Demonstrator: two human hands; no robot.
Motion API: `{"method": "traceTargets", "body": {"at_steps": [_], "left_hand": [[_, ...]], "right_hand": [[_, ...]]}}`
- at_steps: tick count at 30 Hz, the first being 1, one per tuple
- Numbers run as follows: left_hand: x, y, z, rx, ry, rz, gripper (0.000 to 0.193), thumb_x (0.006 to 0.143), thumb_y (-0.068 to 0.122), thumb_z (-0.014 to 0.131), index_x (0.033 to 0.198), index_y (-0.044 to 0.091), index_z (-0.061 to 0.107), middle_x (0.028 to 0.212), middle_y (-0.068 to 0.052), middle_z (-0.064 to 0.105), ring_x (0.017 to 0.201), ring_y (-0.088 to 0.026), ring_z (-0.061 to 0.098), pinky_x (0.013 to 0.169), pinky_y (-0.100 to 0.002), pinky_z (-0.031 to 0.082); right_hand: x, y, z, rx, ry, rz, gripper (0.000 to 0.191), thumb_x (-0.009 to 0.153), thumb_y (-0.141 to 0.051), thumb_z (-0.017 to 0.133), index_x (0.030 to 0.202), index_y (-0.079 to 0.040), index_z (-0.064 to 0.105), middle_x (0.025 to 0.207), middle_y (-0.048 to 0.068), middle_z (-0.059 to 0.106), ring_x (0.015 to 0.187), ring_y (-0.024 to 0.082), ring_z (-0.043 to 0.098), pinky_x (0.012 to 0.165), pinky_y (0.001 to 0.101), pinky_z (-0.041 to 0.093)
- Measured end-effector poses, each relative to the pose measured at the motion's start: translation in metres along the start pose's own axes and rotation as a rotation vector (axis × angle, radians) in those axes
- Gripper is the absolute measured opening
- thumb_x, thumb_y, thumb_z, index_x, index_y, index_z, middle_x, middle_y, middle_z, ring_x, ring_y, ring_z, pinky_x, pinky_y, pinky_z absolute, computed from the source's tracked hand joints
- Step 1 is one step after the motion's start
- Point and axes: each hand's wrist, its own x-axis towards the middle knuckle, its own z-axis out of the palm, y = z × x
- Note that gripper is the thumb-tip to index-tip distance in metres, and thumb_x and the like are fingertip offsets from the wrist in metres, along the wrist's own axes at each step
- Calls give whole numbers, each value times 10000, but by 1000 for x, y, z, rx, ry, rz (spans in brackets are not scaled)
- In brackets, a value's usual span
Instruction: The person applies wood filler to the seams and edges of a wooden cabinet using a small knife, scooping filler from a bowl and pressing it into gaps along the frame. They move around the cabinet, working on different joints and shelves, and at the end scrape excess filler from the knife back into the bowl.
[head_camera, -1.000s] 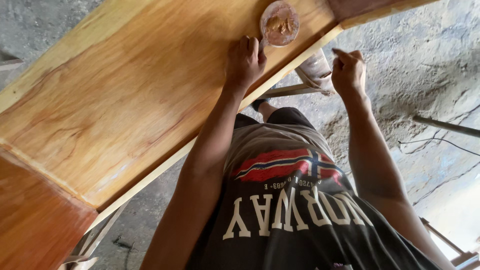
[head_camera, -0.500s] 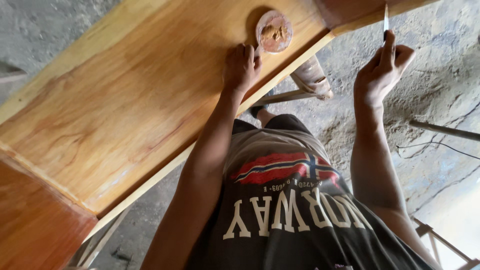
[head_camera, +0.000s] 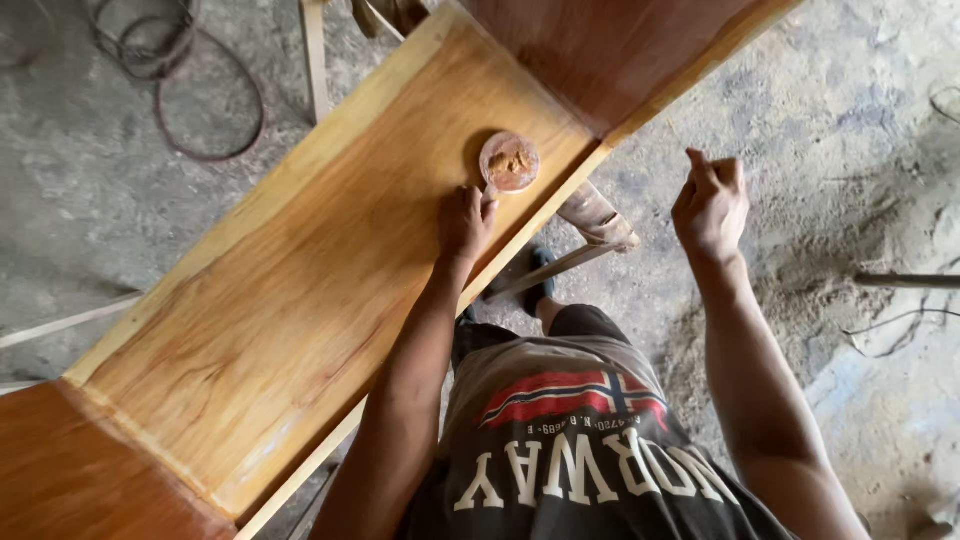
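wooden plank (head_camera: 300, 290), pale and glossy, runs lengthwise from lower left to upper right across the dusty floor (head_camera: 850, 120). left hand (head_camera: 466, 222) rests flat on it, fingers loosely spread, just touching the small round container (head_camera: 509, 161) of brown paste, which sits immediately beyond its fingertips. right hand (head_camera: 710, 200) hangs off the plank's edge, fingers curled, perhaps pinching something thin.

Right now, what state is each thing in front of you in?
Round container: open, brownish paste inside, upright on the plank.
Wooden plank: lying flat, glossy orange-brown.
Left hand: resting on plank, beside the container.
Right hand: raised off the plank, fingers curled.
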Motion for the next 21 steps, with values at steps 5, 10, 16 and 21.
{"method": "traceTargets", "body": {"at_steps": [5, 10, 16, 21], "left_hand": [[-20, 0, -14, -37, 32, 41, 254, 927, 289, 683, 895, 81, 542, 819, -183, 633, 773, -405, 621, 658, -538, 495], [-65, -18, -41, -341, -224, -496, 326, 958, 347, 654, 947, 44, 535, 761, -142, 695, 705, -330, 705, 584, -431, 531], [-165, -2, -101, -768, 17, -818, 318, 1092, 321, 654, 970, 41, 563, 738, -11, 504, 622, -103, 416, 523, -312, 345], [-213, 68, -134, -1365, 392, -949, 133, 918, 79, 612, 984, 132, 509, 660, 12, 507, 514, -81, 442, 438, -263, 325]], "right_hand": [[1, -9, 16, 86, 216, -169, 325, 1078, -30, 607, 1384, -72, 709, 1070, 118, 551, 940, 318, 575, 749, 450, 521], [-9, -23, 35, 261, -71, 20, 287, 958, -40, 622, 1184, -140, 768, 944, 168, 637, 833, 367, 649, 712, 481, 548], [-61, -59, 13, 697, -201, -165, 345, 933, 8, 580, 1238, -73, 720, 1034, 205, 657, 839, 381, 667, 705, 449, 561], [-44, -62, -11, 860, -212, -357, 320, 900, 33, 629, 1183, -62, 743, 920, 170, 648, 788, 370, 639, 677, 451, 523]]}}
